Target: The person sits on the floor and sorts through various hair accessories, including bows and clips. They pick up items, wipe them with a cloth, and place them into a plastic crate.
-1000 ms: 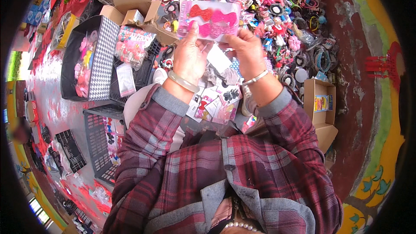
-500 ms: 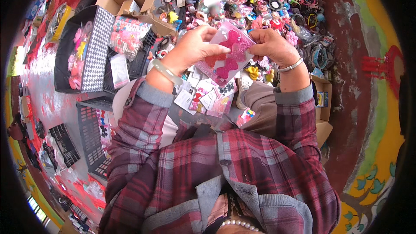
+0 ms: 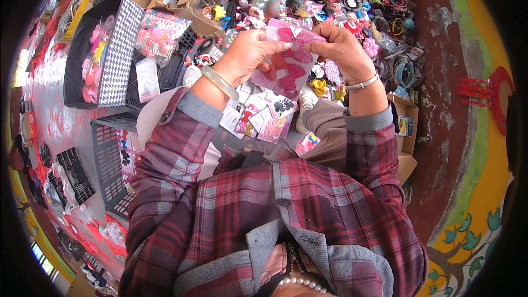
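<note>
Since a second ago the pack [image 3: 287,64] has swung from lengthwise to slanting, one corner pointing down toward my lap, and it hangs closer to me. My right hand [image 3: 344,52] has shifted from its lower edge to the upper right one. I judge that the left side now bears most of the hold, while the right is busy at the edge.

My left hand [image 3: 242,55] is clamped on the pack, thumb flat across the front, the other fingers bent behind. My right thumb and forefinger are pinched together on the edge; whether they grip the card or only loose film, I cannot tell.

The pack is between my hands, above the cards [image 3: 272,115] lying between my feet. Its glittery pink and red bows show through the plastic, but glare and my left thumb hide part of them, and its back is out of sight. The pack itself covers some of the cards. The carton [image 3: 406,135] at my right is partly behind my sleeve [image 3: 371,148], and the far pile [image 3: 335,3] runs off the top, too jumbled to sort by eye.
</note>
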`<state>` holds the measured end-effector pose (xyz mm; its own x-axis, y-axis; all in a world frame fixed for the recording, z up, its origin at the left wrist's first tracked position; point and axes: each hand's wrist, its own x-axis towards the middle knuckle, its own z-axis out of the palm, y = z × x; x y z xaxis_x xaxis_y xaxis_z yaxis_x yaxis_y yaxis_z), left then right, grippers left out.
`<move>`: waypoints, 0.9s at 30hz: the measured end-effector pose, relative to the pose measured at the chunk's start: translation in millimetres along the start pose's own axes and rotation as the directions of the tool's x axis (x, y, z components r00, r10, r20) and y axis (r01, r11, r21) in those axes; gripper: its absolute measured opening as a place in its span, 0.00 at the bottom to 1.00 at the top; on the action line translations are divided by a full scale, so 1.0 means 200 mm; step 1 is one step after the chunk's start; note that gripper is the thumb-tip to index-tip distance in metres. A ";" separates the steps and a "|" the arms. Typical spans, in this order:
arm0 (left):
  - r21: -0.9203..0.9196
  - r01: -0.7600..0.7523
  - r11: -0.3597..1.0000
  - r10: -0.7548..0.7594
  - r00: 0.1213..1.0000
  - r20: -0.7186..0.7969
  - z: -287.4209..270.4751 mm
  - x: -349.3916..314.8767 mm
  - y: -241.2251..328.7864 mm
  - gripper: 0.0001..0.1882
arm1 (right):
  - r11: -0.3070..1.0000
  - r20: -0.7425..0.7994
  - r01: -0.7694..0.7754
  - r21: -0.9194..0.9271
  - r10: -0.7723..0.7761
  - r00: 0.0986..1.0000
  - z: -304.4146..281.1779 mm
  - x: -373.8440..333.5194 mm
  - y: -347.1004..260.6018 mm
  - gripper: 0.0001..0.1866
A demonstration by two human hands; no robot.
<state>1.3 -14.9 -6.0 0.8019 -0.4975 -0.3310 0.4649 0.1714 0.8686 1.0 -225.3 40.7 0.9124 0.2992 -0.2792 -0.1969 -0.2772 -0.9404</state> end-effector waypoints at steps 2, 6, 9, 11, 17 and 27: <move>0.008 -0.014 1.000 0.015 1.000 -0.022 0.01 0.00 0.01 0.12 | 1.000 -0.025 0.000 -0.010 0.000 1.000 0.00 0.00 0.01 0.05; -0.033 -0.070 0.997 0.069 0.997 -0.044 0.04 -0.02 0.04 0.12 | 1.000 -0.036 -0.008 0.008 0.008 0.999 0.00 0.02 0.03 0.05; -0.104 -0.078 0.992 0.074 0.997 -0.038 0.02 -0.01 0.03 0.12 | 1.000 -0.041 -0.021 0.011 0.022 0.999 0.03 0.02 0.02 0.06; -0.099 -0.074 0.992 0.069 0.996 -0.054 0.02 -0.01 0.02 0.12 | 0.998 -0.062 0.008 -0.056 -0.011 0.998 0.07 0.01 -0.02 0.07; -0.049 -0.062 0.997 0.057 0.995 -0.086 0.04 -0.03 0.05 0.12 | 0.987 -0.073 0.156 -0.048 -0.159 0.985 0.10 0.04 0.07 0.11; -0.061 -0.046 0.997 0.044 0.998 -0.034 0.03 -0.02 0.05 0.12 | 0.993 -0.101 0.108 -0.056 -0.113 0.988 0.11 0.03 0.04 0.09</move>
<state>-0.6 -16.3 5.8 0.8338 -0.4605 -0.3046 0.4494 0.2457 0.8589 -3.3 -205.6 28.2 0.9604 0.2347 -0.1502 -0.0772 -0.2936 -0.9528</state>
